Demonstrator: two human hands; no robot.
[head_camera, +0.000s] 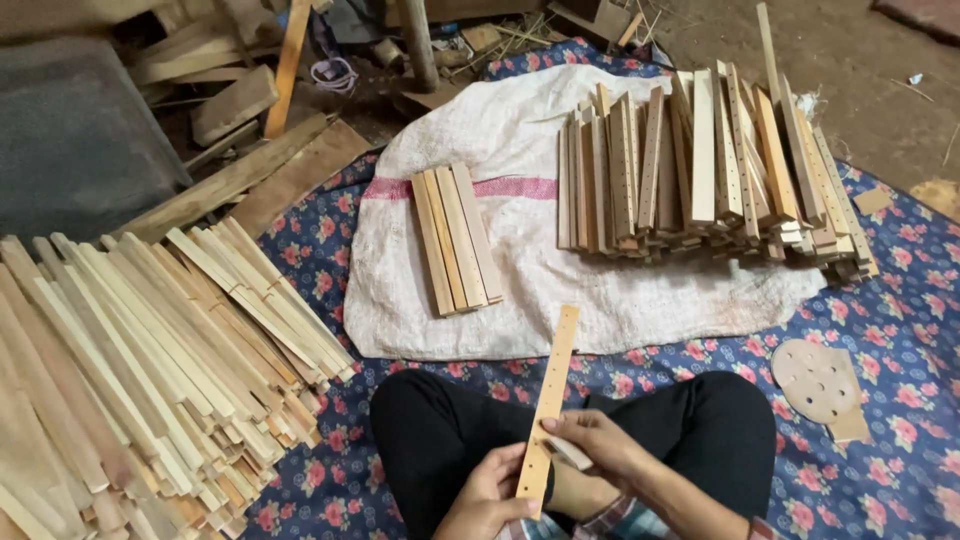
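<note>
I sit cross-legged in black trousers on a floral cloth. My left hand (492, 490) grips the near end of a thin wooden slat with a row of holes (553, 385), which points away from me. My right hand (590, 445) rests on the slat's lower part, fingers curled around what looks like a small folded piece of sandpaper. Ahead on a white sack (520, 130) lie a few flat slats side by side (457, 240) and a big stack of drilled slats on edge (700, 170).
A large heap of plain wooden strips (140, 370) fills the left side. A round sanding disc with holes (817, 380) lies on the blue floral cloth (900, 300) at my right. Scrap boards and offcuts (240, 100) litter the dirt floor at the back left.
</note>
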